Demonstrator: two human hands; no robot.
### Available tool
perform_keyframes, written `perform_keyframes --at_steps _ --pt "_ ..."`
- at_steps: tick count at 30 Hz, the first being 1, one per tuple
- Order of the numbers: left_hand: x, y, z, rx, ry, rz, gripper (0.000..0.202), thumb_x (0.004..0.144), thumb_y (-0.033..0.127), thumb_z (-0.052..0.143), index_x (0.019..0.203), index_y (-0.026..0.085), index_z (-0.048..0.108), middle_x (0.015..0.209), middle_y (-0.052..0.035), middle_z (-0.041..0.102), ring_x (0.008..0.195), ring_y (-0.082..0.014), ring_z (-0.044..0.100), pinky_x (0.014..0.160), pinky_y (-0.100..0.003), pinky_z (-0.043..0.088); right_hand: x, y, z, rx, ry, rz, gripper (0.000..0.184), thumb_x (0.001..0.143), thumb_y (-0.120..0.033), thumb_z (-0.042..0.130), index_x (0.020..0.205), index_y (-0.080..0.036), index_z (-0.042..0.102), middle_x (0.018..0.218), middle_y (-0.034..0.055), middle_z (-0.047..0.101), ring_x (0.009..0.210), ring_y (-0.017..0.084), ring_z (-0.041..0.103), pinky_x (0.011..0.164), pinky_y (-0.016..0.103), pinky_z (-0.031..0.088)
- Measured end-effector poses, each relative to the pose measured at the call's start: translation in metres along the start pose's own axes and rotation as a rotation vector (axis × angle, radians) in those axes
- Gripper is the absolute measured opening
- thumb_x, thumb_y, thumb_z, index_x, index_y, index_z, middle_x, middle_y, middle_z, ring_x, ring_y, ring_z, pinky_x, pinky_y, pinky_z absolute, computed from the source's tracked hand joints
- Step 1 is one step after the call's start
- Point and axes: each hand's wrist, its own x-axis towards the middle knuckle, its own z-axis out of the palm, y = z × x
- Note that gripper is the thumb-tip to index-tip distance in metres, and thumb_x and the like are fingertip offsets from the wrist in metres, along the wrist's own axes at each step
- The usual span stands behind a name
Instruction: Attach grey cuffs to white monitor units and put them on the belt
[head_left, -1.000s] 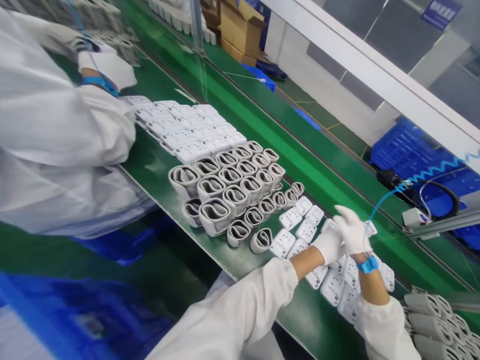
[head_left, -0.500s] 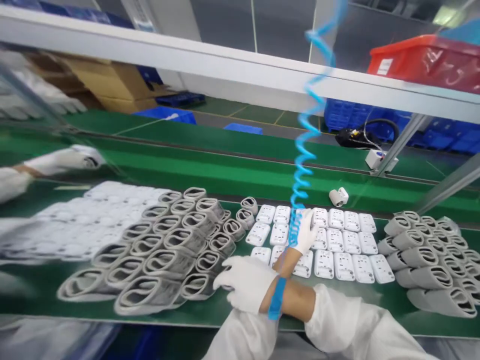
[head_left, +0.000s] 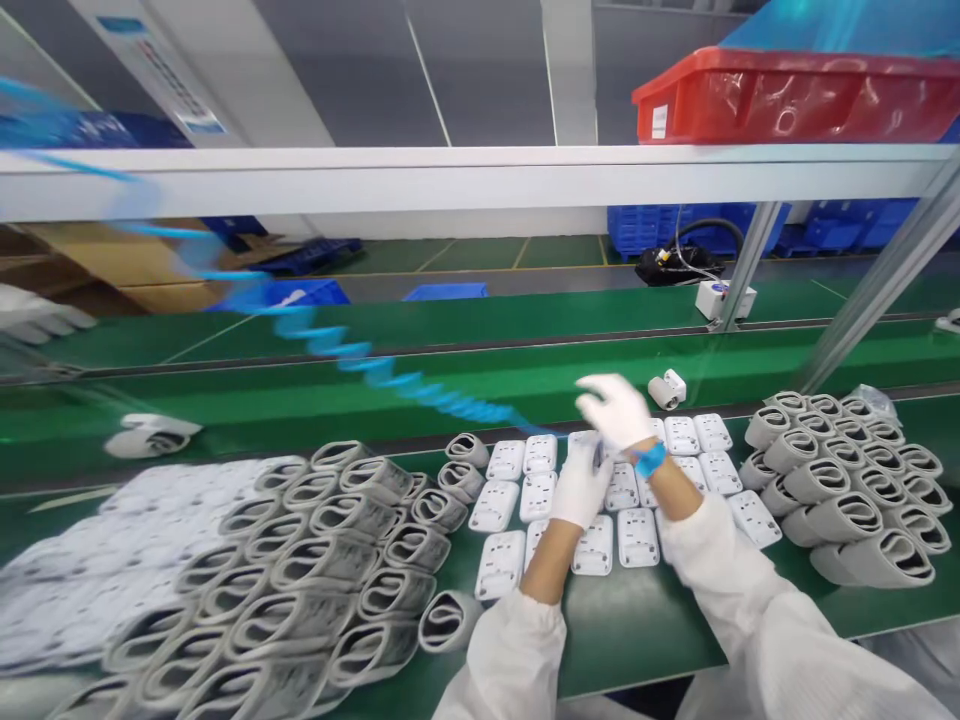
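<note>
Rows of white plastic device bodies (head_left: 498,566) with small holes and slots lie on the green work surface in front of me. My left hand (head_left: 583,486), in a white glove, is low over the middle rows with its fingers bent down among the devices; whatever it grips is hidden. Higher and slightly to the right, my gloved right hand (head_left: 616,412) is raised above the back row, its fingers spread and nothing visible in them. A blue band (head_left: 649,459) circles the right wrist. A blue coiled cord (head_left: 420,385) stretches from the upper left toward my hands.
Rolled grey cuffs (head_left: 322,545) stand in stacks to the left, and more cuffs (head_left: 847,490) on the right. Further left lie more white bodies (head_left: 161,520). A device with a cuff (head_left: 667,390) rests behind the rows. A red bin (head_left: 795,95) sits on the overhead shelf (head_left: 450,185).
My right hand has lifted from beside the left cuffs to above the back row, uncrossing my arms. The view has turned, and the cord now slants leftward. A co-worker's hand has left the left side.
</note>
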Motion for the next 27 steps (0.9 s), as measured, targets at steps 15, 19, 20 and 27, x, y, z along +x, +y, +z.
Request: perform_keyframes --at_steps 15,19,20,27 --pt "0.002 -0.031 0.005 0.082 -0.077 0.093 0.047 0.100 0.028 0.058 0.147 0.023 0.062 0.163 -0.0130 0.054 0.156 -0.0317 0.048 0.134 -0.057 0.035 0.063 0.057 -0.182 -0.562 0.606 0.044 0.022 0.087 -0.022 0.071 0.106 -0.017 0.082 0.110 0.0100 0.079 0.107 0.027 0.071 0.104 0.037 0.053" --pt "0.002 -0.032 0.003 0.098 -0.083 0.095 0.046 0.100 0.028 0.058 0.146 0.022 0.062 0.162 -0.0136 0.054 0.156 -0.0318 0.048 0.135 -0.057 0.034 0.069 0.057 -0.176 -0.505 0.620 -0.001 0.035 0.086 -0.010 0.062 0.114 -0.015 0.083 0.131 0.0112 0.075 0.122 0.023 0.068 0.116 0.034 0.046" --pt "0.002 -0.032 0.003 0.100 -0.086 0.100 0.045 0.101 0.028 0.058 0.145 0.022 0.062 0.162 -0.0136 0.055 0.156 -0.0316 0.048 0.135 -0.057 0.034 0.068 0.057 -0.175 -0.491 0.630 -0.008 0.036 0.087 -0.008 0.062 0.117 -0.013 0.082 0.135 0.0123 0.074 0.124 0.022 0.067 0.118 0.033 0.045" --pt "0.000 -0.024 0.002 0.108 -0.088 0.108 0.045 0.100 0.025 0.058 0.144 0.018 0.062 0.160 -0.0153 0.056 0.155 -0.0310 0.049 0.135 -0.056 0.034 0.055 0.035 -0.179 -0.406 0.702 -0.055 0.043 0.095 -0.010 0.056 0.134 -0.008 0.072 0.128 0.0165 0.074 0.116 0.022 0.068 0.114 0.038 0.049"
